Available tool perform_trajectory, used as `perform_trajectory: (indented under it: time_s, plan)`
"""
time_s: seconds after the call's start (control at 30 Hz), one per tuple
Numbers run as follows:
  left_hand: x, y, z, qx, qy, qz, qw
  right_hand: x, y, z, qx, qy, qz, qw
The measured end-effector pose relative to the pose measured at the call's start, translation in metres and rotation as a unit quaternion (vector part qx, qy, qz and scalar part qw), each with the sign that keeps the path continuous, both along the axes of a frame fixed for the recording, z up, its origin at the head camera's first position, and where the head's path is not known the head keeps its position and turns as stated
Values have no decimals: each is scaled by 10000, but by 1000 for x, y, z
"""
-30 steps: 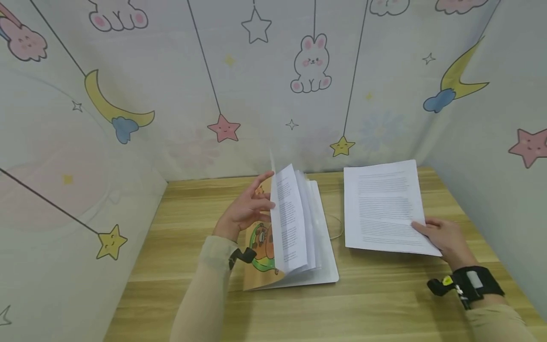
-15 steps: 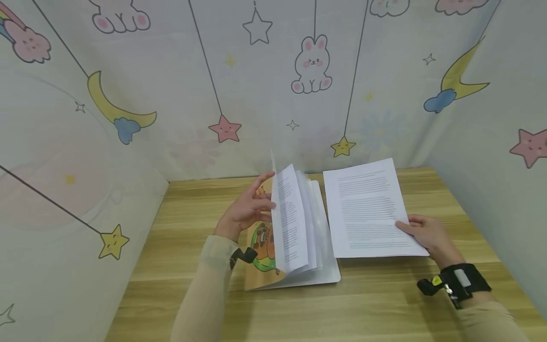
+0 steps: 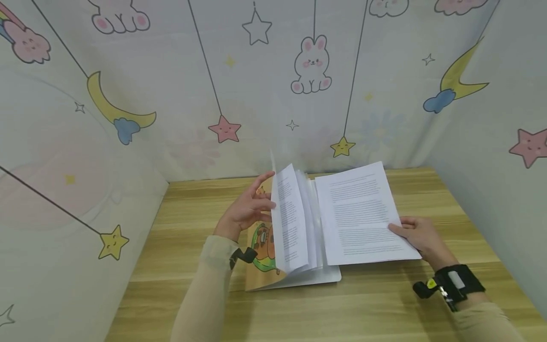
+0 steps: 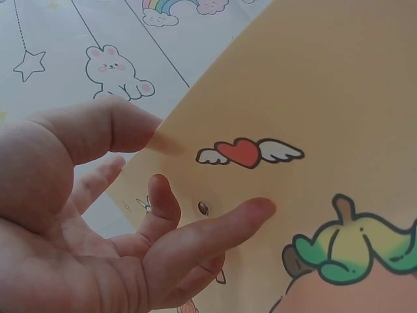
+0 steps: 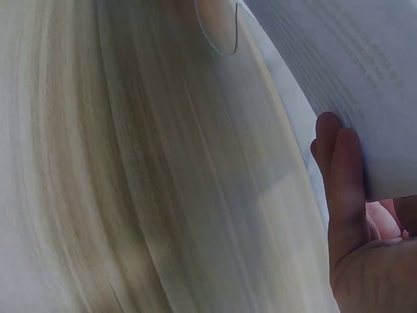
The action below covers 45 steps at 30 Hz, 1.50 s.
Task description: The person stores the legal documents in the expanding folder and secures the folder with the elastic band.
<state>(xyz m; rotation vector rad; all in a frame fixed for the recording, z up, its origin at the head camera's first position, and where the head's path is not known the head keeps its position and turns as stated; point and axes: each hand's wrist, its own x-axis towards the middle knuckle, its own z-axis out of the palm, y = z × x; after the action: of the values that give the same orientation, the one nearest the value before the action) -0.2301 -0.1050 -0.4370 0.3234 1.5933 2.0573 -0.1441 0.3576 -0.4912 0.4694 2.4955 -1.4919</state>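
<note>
A display folder point(image 3: 282, 280) with a tan cartoon cover stands partly open on the table, printed pages point(image 3: 290, 213) in its clear pockets. My left hand point(image 3: 243, 211) holds the raised cover by its edge; in the left wrist view several fingers lie against the cover point(image 4: 339, 85), near a winged heart. My right hand point(image 3: 427, 240) pinches a stack of printed sheets point(image 3: 359, 218) at its lower right corner, thumb on top. The sheets' left side overlaps the folder's right part. In the right wrist view, fingers point(image 5: 345, 176) support the sheets point(image 5: 352, 85) along one edge.
The wood-grain table point(image 3: 192, 204) extends around the folder. A cartoon-printed white cloth point(image 3: 265, 95) walls the back and both sides. A thin cord loop point(image 5: 228, 45) shows in the right wrist view. Each wrist wears a black camera mount point(image 3: 459, 287).
My right hand has carried the sheets leftward from the bare table until they overlap the folder's right side. My left hand has kept the cover raised in the same place.
</note>
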Motion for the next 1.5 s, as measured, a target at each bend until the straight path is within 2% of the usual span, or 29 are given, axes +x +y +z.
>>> perform_trajectory:
  time_s: [0.37,0.83,1.13,1.5]
  plan:
    - [0,0,1,43,-56,11,10000,0,-4,-4,-319,33,52,9995]
    - [1,-1,2,63,-69,51,9999,0,-10,6,-628,-13,58,9980]
    - [1,-1,2,73,-9,39,10000,1,-8,11,-511,56,179,9985]
    - [-1,0,0,161,-26,-8,9999,-1,-9,4,-416,101,90,9990]
